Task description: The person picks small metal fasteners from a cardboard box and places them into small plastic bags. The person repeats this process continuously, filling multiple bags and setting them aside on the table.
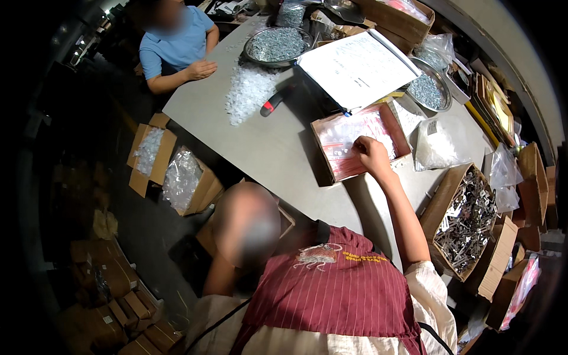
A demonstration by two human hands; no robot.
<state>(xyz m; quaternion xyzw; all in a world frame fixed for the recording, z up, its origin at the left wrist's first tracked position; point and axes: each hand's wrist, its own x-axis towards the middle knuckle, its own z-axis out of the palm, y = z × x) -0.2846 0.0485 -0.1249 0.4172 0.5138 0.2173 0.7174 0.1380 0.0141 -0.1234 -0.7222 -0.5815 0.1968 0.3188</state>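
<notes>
My right hand point(373, 154) is over an open cardboard box point(404, 131) of small clear plastic bags point(340, 144) with red stripes. Its fingers are curled together against the bags, and whatever they may pinch is hidden. On the left, my left hand point(236, 222) is raised off the near table edge, above an open carton point(287, 223) at the side. A heavy smear covers this hand, along with a greyish patch beside it, so neither its fingers nor anything in them can be made out.
On the grey table point(269, 157) lie a clipboard of paper point(358, 68), a heap of clear plastic pieces point(251, 94), a red-and-black tool point(272, 105) and bowls of metal bits point(278, 44). Right, a carton holds metal parts point(467, 222). A person in blue point(177, 50) sits across.
</notes>
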